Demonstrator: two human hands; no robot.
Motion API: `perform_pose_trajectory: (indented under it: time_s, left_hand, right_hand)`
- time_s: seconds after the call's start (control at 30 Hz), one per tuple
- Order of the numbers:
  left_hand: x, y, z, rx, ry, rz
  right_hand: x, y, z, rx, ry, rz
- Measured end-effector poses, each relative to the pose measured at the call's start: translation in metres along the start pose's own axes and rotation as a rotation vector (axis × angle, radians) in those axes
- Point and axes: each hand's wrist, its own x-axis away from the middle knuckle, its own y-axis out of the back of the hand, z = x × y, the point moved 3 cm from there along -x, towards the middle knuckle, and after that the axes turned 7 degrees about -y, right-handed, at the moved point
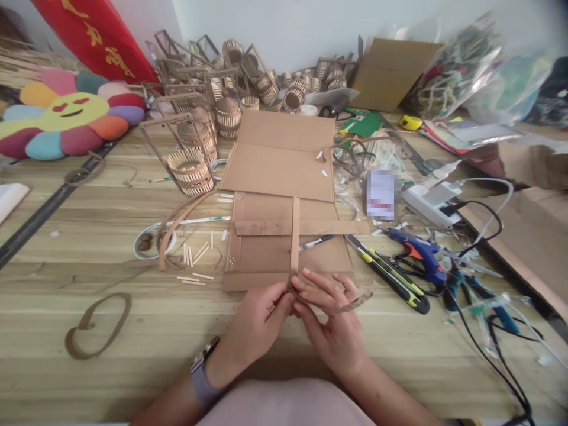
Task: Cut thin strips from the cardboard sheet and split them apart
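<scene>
- We place everything by the cardboard (266,165), which lies unfolded on the table (164,331).
- Thin brown strip (360,300): in our fingers, at the cardboard's near edge; its loose end curls out past the right hand.
- Our left hand (261,319) pinches the strip between thumb and forefinger, the other fingers folded in.
- Our right hand (339,328) pinches just beside it, fingertips meeting the left's; its outer fingers spread.
- A flat, straight band (295,231) runs over the cardboard toward our fingertips. Whether it joins the strip we cannot tell; the fingers hide the spot.
- Handling, our judgement: strip very light, springy, liable to crease or split if bent sharply. Surface looks dry, so slipping seems unlikely.
- Hold, our judgement: flat faces between thumb and fingertip, close to the working spot, with light pressure; the curled tail is best left free.
- Left of the cardboard we note a slatted bucket (189,171), short sticks (199,254) and, farther out, a brown loop (97,325).
- Right of the cardboard: a utility knife (390,278) and a glue gun (417,251), both apart from our hands.
</scene>
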Motion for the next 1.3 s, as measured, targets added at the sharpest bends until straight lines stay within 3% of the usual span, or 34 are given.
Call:
perform_pose_trajectory:
  time_s: [0.2, 0.57, 0.8, 0.97, 1.3]
  left_hand:
    - [0.003, 0.0, -0.001, -0.102, -0.033, -0.036]
    - [0.001, 0.002, -0.007, -0.199, -0.188, 0.029]
    - [0.001, 0.001, 0.0, -0.053, -0.012, 0.012]
    - [0.001, 0.001, -0.003, -0.093, -0.052, 0.02]
    - [-0.001, 0.001, -0.009, -0.163, -0.135, 0.069]
  right_hand:
    - [-0.001, 0.0, 0.0, -0.002, -0.01, -0.01]
    - [0.006, 0.0, -0.01, -0.156, -0.18, 0.041]
    - [0.002, 0.003, -0.001, -0.101, -0.025, 0.018]
    - [-0.003, 0.003, 0.001, 0.029, 0.014, -0.011]
    - [0.004, 0.002, -0.007, -0.066, -0.076, 0.037]
